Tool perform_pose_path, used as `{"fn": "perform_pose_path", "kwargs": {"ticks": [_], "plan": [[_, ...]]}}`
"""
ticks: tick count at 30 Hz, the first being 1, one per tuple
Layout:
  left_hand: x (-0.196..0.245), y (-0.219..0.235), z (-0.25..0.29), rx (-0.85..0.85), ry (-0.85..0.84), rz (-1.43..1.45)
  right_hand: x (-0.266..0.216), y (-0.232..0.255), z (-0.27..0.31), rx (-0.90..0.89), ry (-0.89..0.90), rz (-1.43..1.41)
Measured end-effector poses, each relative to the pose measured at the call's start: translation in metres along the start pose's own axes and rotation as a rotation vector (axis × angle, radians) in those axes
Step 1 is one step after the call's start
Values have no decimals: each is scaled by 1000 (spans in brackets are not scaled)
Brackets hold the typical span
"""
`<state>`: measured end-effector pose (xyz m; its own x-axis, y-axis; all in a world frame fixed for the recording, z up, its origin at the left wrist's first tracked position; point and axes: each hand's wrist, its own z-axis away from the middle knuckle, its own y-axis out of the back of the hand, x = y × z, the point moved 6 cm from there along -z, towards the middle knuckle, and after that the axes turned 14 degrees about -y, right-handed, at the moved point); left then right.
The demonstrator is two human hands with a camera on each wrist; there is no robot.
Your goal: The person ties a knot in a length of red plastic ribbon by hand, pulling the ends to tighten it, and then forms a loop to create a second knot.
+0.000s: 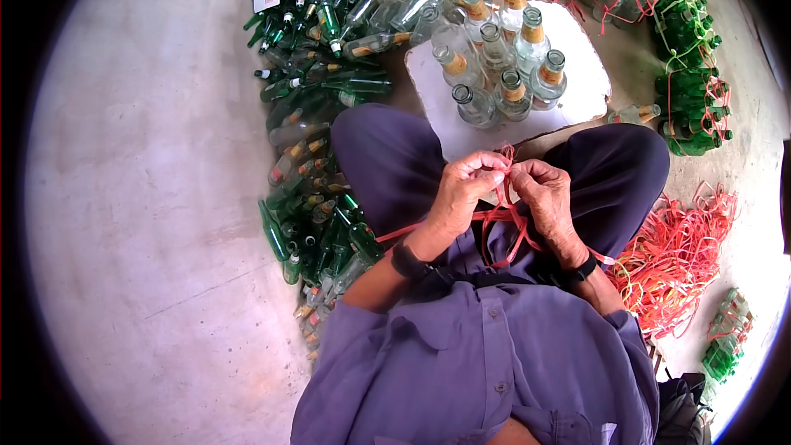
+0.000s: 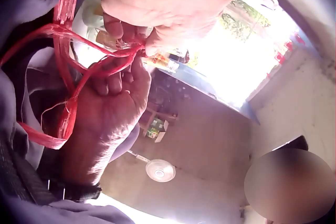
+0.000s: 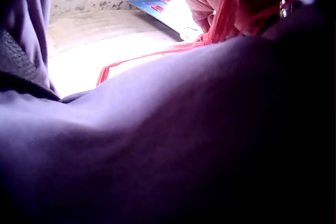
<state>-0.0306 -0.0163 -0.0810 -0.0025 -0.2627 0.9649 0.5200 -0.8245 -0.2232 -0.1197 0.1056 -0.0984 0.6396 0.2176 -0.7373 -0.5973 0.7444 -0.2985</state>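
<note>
In the head view both hands meet above the lap. The left hand [image 1: 463, 191] pinches red plastic strapping [image 2: 66, 1] between thumb and fingertips. Close against it, the right hand [image 1: 545, 198] pinches the same strapping, which is bunched where the fingertips come together. Loose loops and tails hang below the hands, over the dark clothing. The left wrist view shows the strapping crossing in front of the right palm, up to the fingertips. Mostly purple cloth [image 3: 157, 119] fills the right wrist view, hiding much of the work.
Several clear glass bottles [image 1: 512, 97] stand on a white board [image 1: 589, 74] just beyond the hands. Green and clear bottles [image 1: 356, 82] lie heaped along the left. A tangled pile of red strapping [image 1: 671, 264] lies at right, near bundled green bottles [image 1: 688, 95].
</note>
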Motion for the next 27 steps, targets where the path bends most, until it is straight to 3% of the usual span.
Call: {"fn": "perform_pose_path", "kwargs": {"ticks": [5,7,15,17,21,27], "plan": [[-5,1,-2,-48,68,119,-4,-2,4,31,42,66],[-4,-3,-3,-163,48,27,-2,-2,3,31,33,51],[2,0,-6,-132,1,-40,-1,-3,4,20,2,50],[6,3,-8,-123,-16,-128,-6,0,4,109,200,-12],[15,0,-10,-172,-66,-288,-12,0,16,76,324,21],[16,1,-14,-216,-108,-409,-16,-7,15,85,371,212]]}}
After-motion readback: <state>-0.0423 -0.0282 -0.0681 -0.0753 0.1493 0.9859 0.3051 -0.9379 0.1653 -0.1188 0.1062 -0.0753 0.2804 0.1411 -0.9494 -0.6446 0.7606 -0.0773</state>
